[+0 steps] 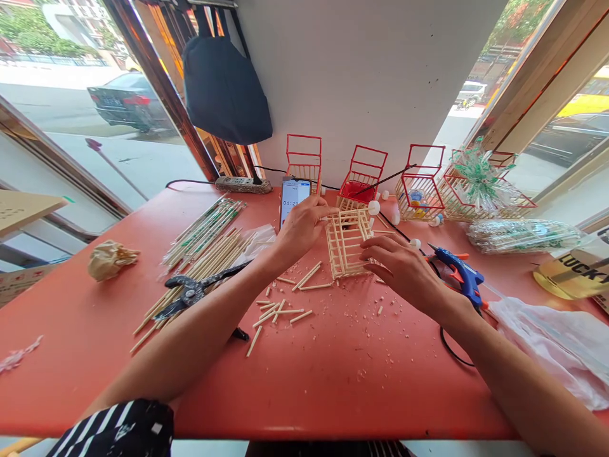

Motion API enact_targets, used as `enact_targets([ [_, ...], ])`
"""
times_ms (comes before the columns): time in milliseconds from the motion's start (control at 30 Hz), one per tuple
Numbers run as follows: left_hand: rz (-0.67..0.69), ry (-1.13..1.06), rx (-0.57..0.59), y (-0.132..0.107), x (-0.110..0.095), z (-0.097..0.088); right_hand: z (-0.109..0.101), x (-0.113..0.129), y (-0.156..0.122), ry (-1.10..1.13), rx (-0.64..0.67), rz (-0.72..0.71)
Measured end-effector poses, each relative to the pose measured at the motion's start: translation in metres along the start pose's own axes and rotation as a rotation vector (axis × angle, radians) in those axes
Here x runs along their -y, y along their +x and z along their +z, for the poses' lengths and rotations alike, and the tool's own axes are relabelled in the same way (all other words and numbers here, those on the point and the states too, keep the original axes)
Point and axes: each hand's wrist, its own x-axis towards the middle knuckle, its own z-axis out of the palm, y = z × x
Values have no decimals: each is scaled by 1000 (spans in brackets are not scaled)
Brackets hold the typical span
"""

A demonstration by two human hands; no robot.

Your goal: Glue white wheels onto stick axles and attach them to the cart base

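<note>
A small cart frame of thin wooden sticks (346, 251) stands tilted in the middle of the red table, with a white round wheel (374, 207) at its upper right corner. My left hand (304, 222) reaches its top left corner, thumb and fingers pinched there; whether a loose stick is between them is hard to make out. On the right side, my right hand (397, 257) has its fingers closed on the frame's edge. Short cut sticks (278, 311) lie scattered in front of it. Just behind my left hand a phone (290, 197) leans upright, showing a timer.
Black pliers (193, 289) rest on long sticks (209, 254) at left, near a crumpled ball (109, 260). A blue glue gun (460, 273) with a cable lies at right, beside white plastic (552, 343). Small carts with red handles (421, 184) line the back by the wall.
</note>
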Motion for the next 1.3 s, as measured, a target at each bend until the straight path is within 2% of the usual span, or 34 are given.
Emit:
enact_targets([
  [333, 6, -32, 8, 1, -3, -2, -6, 9, 1, -70, 86, -6],
  [900, -2, -26, 11, 1, -3, -2, 4, 1, 0, -46, 32, -55],
  [1300, 62, -42, 0, -1, 3, 2, 1, 2, 1, -13, 35, -53],
])
